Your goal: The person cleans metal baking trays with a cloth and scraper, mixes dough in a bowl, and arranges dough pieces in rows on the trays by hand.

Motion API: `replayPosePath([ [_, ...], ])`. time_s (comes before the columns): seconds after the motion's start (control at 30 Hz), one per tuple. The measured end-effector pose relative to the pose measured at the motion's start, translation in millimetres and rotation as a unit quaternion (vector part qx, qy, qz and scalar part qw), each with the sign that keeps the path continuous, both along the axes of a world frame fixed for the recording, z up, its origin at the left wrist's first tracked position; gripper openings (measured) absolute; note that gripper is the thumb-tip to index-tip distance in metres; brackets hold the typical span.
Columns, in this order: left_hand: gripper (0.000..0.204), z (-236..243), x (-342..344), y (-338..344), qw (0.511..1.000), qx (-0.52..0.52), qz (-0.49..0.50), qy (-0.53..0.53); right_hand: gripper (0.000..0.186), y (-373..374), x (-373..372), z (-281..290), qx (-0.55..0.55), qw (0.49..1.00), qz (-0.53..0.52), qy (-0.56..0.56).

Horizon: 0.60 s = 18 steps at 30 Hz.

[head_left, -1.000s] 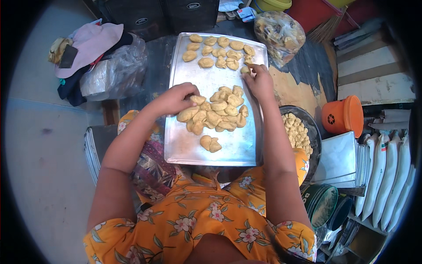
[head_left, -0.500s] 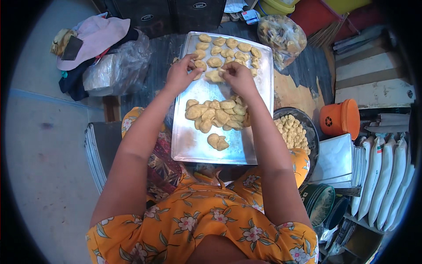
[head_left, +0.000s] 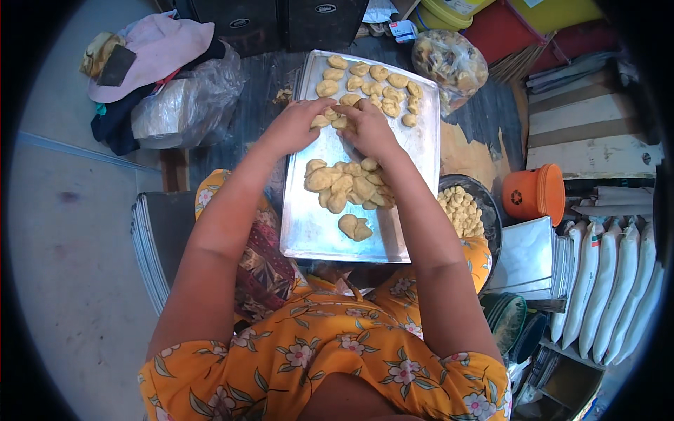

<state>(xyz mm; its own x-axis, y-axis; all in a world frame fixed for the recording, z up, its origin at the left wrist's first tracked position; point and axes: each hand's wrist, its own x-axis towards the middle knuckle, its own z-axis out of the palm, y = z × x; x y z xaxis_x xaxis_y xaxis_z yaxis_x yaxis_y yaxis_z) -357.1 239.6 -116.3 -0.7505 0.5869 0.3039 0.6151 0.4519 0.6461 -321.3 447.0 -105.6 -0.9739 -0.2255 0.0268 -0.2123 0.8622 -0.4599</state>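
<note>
A metal tray (head_left: 295, 231) lies before me with flattened yellowish dough pieces (head_left: 378, 73) spaced over its far part. A heaped pile of dough pieces (head_left: 340, 186) covers the middle, with a separate lump (head_left: 354, 226) below it. My left hand (head_left: 298, 125) is at the tray's upper left, fingers closed around a dough piece (head_left: 320, 121). My right hand (head_left: 365, 128) is beside it, fingers bent onto the same small group of pieces, pinching dough. The fingertips of both hands nearly meet, and what lies under them is partly hidden.
At right are a dark basin (head_left: 489, 209) of dough pieces, an orange bucket (head_left: 533, 193), metal sheets (head_left: 523, 256) and white sacks (head_left: 604, 291). A filled plastic bag (head_left: 449, 67) sits behind right. Clothes and plastic wrap (head_left: 151, 74) lie at left; black boxes (head_left: 239, 24) stand behind.
My left hand left the central pile for the upper left rows, and my right hand moved left from the right edge to join it. The tray appears shifted slightly right.
</note>
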Motion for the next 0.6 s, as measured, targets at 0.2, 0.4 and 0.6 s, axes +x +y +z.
replayPosePath([
  [0.2,0.054,-3.3,-6.5,-7.3,0.996,0.01,0.003,-0.083,0.05,12.0,4.3,-5.6,-0.126,0.992,-0.018,-0.018],
  [0.4,0.061,-16.6,-19.1,13.7,0.995,0.038,0.08,-0.05,0.041,26.7,11.3,-4.4,-0.113,0.983,-0.109,-0.093],
  [0.6,0.068,-8.2,-20.7,20.1,0.992,-0.022,0.069,-0.101,0.033,19.1,18.8,-6.4,-0.091,0.991,-0.093,0.03],
])
